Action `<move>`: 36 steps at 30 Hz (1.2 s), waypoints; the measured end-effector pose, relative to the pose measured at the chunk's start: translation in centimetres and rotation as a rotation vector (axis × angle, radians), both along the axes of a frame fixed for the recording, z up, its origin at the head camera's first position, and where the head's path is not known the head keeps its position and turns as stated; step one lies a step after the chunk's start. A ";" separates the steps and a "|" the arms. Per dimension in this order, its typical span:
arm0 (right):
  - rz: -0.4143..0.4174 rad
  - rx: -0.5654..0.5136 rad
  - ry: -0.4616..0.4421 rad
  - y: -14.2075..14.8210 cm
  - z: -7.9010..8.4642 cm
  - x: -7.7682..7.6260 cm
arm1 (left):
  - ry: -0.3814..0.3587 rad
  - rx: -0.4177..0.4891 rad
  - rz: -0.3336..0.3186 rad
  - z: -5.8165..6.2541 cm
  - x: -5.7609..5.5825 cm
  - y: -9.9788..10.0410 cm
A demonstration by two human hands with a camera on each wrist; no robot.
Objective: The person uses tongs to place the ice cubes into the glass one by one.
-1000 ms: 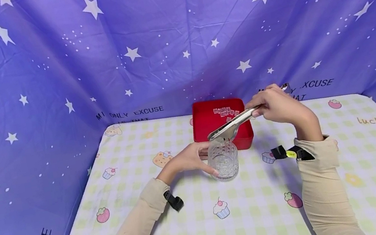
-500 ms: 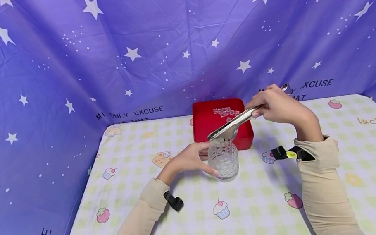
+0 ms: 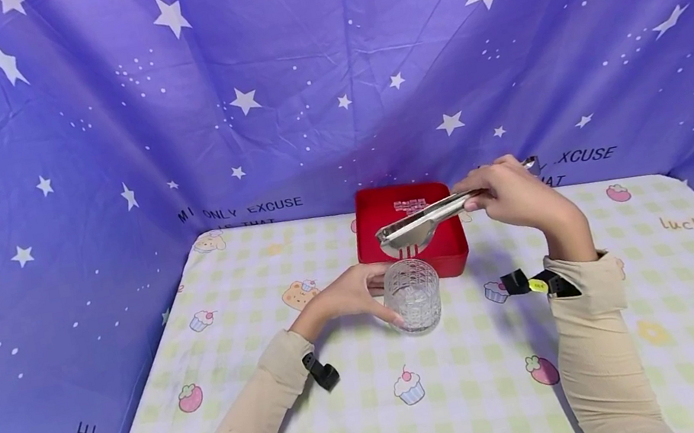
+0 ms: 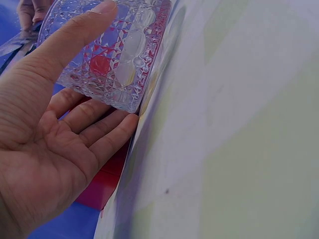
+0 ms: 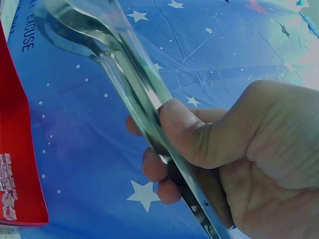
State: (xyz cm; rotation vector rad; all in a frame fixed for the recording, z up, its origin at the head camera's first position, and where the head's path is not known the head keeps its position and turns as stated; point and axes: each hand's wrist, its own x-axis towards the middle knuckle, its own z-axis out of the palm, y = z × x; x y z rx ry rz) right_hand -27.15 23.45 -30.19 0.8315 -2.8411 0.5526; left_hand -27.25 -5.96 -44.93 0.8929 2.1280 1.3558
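Observation:
My left hand (image 3: 352,293) holds a clear cut-glass tumbler (image 3: 414,301) standing on the tablecloth, thumb on the near side and fingers behind it. In the left wrist view the thumb (image 4: 65,40) lies across the patterned glass wall. My right hand (image 3: 510,194) grips metal tongs (image 3: 431,217), whose toothed ends hang just above the tumbler's mouth. The right wrist view shows the thumb pressing one arm of the tongs (image 5: 134,84), fingers curled round the other side. Clear cubes (image 3: 411,206) sit in a red box (image 3: 451,264) behind the tumbler, partly hidden by the tongs.
A checked tablecloth (image 3: 479,410) with printed cupcakes and strawberries covers the table. Purple star-printed curtain (image 3: 303,123) hangs along the back and sides. Black camera straps sit on both wrists, over beige sleeves (image 3: 597,350).
The tongs' ends have lifted from the tumbler's mouth to slightly above it, and their teeth now show. My left hand and the tumbler have stayed in place.

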 end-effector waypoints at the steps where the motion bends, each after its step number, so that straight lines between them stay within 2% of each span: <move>1: -0.007 -0.003 0.005 0.0 0.0 0.0 | 0.000 0.004 -0.002 0.0 0.0 0.0; 8: -0.086 -0.006 0.091 -0.2 0.0 0.0 | -0.007 0.020 0.002 -0.1 0.0 0.0; 13: -0.187 0.009 0.085 -0.3 0.2 0.2 | -0.016 0.030 -0.004 0.0 0.1 -0.1; 18: -0.234 0.001 0.106 -0.6 0.2 0.2 | -0.021 0.045 -0.017 -0.1 0.0 0.0; 22: -0.234 0.021 0.148 -0.7 -0.3 -0.4 | -0.028 0.030 -0.012 -0.1 0.1 0.0; 28: -0.217 0.169 0.221 -0.8 -1.4 -2.1 | -0.026 0.025 -0.008 -0.2 0.2 -0.1; 36: -0.120 0.292 0.353 -0.4 -4.1 -4.8 | -0.018 0.033 -0.009 -0.2 0.0 0.1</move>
